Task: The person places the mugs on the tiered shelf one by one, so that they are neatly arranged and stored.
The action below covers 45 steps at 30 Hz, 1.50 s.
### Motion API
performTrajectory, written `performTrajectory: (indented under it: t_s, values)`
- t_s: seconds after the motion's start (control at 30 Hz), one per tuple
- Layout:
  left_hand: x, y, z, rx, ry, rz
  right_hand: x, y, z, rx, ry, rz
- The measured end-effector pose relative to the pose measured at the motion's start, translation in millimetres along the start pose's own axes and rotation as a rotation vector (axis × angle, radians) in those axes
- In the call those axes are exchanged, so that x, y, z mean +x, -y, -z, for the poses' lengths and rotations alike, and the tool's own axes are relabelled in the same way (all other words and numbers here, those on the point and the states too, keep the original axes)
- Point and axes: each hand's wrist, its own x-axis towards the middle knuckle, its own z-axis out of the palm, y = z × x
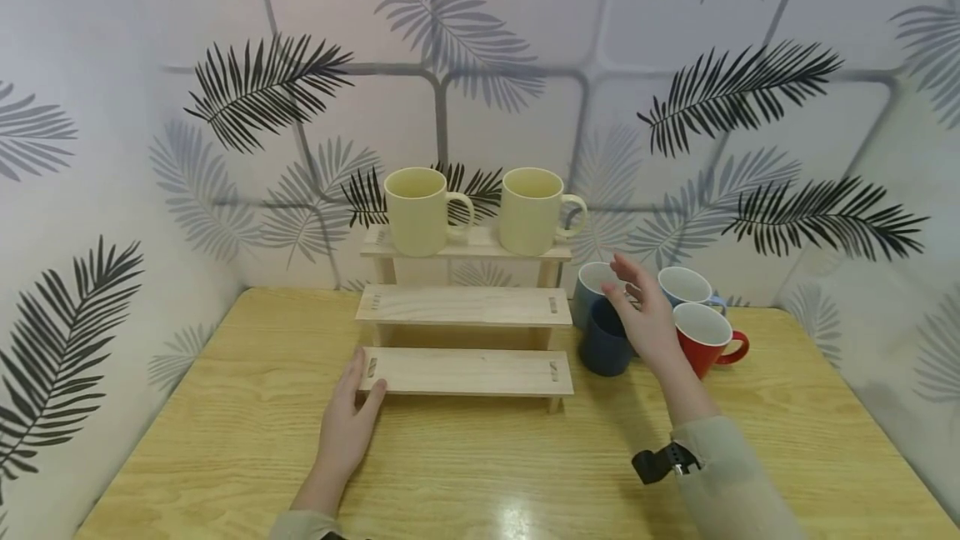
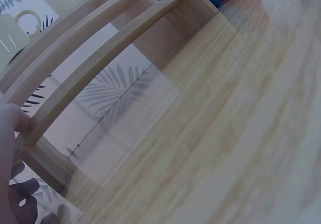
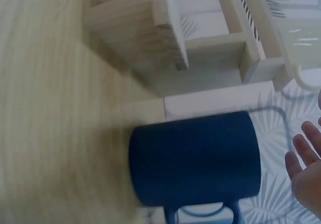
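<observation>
The step in hand over the wood-grained table (image 1: 465,457) looked like a reach toward its back right corner. A three-tier rack (image 1: 465,305) of flat, pale boards stood near the back edge, the left hand (image 1: 351,417) gripping its lowest tier (image 1: 465,371) at the front left corner. The right hand (image 1: 647,317), fingers loosely parted around nothing, hung above the matt navy mug (image 1: 603,350); grasping that would probably call for lowering and closing. Beside it were red (image 1: 692,357), light-blue (image 1: 684,285) and grey-blue mugs (image 1: 581,307); two smooth, cylindrical cream mugs (image 1: 417,219) (image 1: 528,219) topped the rack.
</observation>
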Motion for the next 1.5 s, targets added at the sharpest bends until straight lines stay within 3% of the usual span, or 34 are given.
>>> performTrajectory:
  t_s: [0.33, 0.57, 1.1, 1.3, 1.5]
  values:
    - [-1.6, 0.8, -0.4, 0.009, 0.003, 0.008, -34.0, -24, 24, -0.186, 0.001, -0.009]
    - [-2.5, 0.3, -0.2, 0.016, 0.012, 0.013, -47.7, -36, 34, -0.328, 0.041, 0.055]
    - [-3.0, -3.4, 0.8, 0.01, 0.021, 0.011, -51.6, -46, 39, -0.414, 0.207, 0.036]
    - [-1.8, -4.1, 0.4, 0.006, 0.019, 0.005, -50.2, -46, 37, -0.452, 0.175, 0.076]
    - [-0.9, -2.8, 0.9, -0.002, 0.024, 0.007, -50.3, -42, 37, -0.49, 0.152, 0.058]
